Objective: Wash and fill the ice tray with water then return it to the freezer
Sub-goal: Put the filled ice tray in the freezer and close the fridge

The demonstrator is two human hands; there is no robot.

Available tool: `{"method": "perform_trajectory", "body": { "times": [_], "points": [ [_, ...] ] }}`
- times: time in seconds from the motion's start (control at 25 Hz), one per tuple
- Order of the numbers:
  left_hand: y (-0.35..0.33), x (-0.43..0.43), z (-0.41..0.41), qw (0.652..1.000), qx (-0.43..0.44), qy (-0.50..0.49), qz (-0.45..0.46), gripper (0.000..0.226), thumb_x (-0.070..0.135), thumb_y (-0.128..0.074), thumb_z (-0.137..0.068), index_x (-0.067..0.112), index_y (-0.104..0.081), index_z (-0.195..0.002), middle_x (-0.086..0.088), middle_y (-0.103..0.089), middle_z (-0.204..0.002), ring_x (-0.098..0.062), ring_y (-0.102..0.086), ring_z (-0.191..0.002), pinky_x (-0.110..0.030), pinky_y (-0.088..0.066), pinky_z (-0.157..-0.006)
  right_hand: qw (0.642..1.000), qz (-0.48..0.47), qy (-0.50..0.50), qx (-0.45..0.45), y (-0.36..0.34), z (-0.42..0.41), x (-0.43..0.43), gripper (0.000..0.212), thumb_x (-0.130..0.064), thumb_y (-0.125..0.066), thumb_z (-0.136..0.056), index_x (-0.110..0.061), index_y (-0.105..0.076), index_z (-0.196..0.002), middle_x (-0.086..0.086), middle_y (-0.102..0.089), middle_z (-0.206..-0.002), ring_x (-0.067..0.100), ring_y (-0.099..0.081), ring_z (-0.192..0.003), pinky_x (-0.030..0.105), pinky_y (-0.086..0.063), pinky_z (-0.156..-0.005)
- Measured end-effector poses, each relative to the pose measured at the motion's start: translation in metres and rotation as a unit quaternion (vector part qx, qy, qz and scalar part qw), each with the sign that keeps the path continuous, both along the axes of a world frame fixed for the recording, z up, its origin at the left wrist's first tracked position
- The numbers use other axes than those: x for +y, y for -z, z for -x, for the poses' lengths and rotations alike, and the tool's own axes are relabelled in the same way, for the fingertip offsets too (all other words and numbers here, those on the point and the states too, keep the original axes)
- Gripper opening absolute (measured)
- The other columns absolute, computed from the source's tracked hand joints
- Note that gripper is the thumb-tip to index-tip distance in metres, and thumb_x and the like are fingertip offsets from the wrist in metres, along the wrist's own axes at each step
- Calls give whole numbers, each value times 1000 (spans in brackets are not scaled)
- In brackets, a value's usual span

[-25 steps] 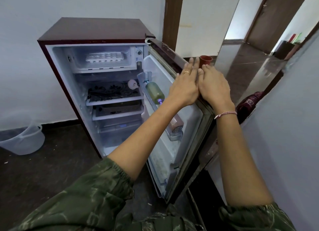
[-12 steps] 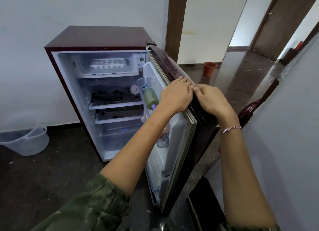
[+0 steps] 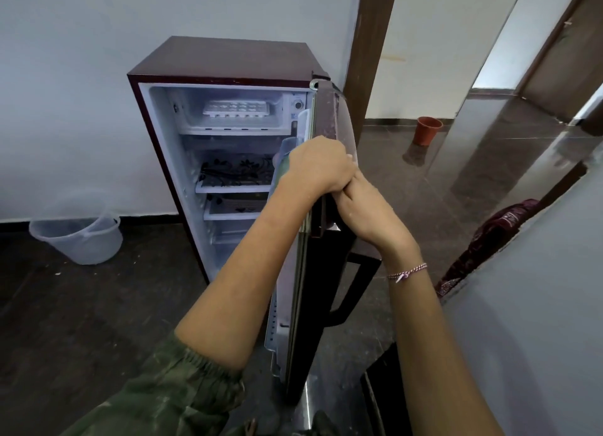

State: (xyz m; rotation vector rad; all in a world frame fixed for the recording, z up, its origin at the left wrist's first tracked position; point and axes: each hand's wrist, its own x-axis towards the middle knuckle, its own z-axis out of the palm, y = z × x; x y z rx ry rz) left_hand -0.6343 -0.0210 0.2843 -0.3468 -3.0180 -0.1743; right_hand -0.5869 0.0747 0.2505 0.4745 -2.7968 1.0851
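Observation:
A small maroon fridge [image 3: 225, 59] stands against the wall with its door [image 3: 329, 116] partly swung inward. The white ice tray [image 3: 236, 108] lies in the freezer compartment at the top. My left hand [image 3: 318, 165] curls over the door's free edge from the inner side. My right hand [image 3: 362, 204] grips the same edge from the outer side, fingers meeting the left hand. Shelves below hold a dark patterned tray [image 3: 236, 171].
A translucent plastic bucket [image 3: 76, 236] sits on the dark floor at the left. A small terracotta pot [image 3: 427, 129] stands on the glossy floor beyond the door. A grey wall [image 3: 538, 305] is close at my right, with a maroon bag [image 3: 496, 233] beside it.
The fridge door has swung from wide open toward the cabinet. Both hands went from lying flat on its edge to gripping it. The view has pulled back.

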Motion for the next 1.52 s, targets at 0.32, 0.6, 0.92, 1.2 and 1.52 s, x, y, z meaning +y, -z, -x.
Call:
{"method": "perform_trajectory", "body": {
  "times": [0.32, 0.6, 0.92, 1.2, 1.52],
  "points": [
    [8, -50, 12, 996, -78, -36, 6, 52, 30, -21, -103, 6, -25, -148, -10, -20, -158, -26, -20, -145, -44, -26, -115, 959, 273, 58, 47, 47, 10, -88, 58, -28, -38, -92, -8, -28, -145, 9, -27, -154, 15, -21, -144, 41, -22, -117],
    [22, -89, 21, 993, -61, -86, -46, 64, 44, -22, -101, 10, -5, -152, -2, -1, -161, -15, 0, -148, -46, -16, -118, 920, 369, 12, 130, 72, 18, -132, 48, -13, -37, -97, -27, -15, -138, 0, -27, -146, 12, -24, -141, 30, -20, -118],
    [37, -121, 27, 990, 76, -106, -55, 70, 58, -20, -96, 14, -20, -151, -1, -20, -158, -14, -16, -146, -42, -29, -111, 942, 277, 91, 169, 87, 27, -165, 46, -12, -40, -97, 0, -31, -141, 16, -33, -144, 23, -33, -134, 30, -25, -114],
    [40, -164, 52, 986, 118, -118, -11, 67, 55, -28, -97, 13, -25, -149, -8, -29, -154, -24, -30, -141, -46, -40, -101, 953, 283, 100, -27, 115, 15, -202, 34, -30, -57, -91, -13, -41, -115, 2, -54, -107, 15, -53, -98, 26, -42, -85],
    [43, -232, 87, 958, 260, -122, -22, 42, 42, -33, -97, 11, -62, -97, -7, -64, -90, -26, -60, -81, -33, -35, -56, 917, 335, 63, -207, 123, 68, -256, 42, -56, -65, -77, -17, -53, -90, -1, -63, -78, 14, -57, -67, 34, -49, -64]
  ]
}}
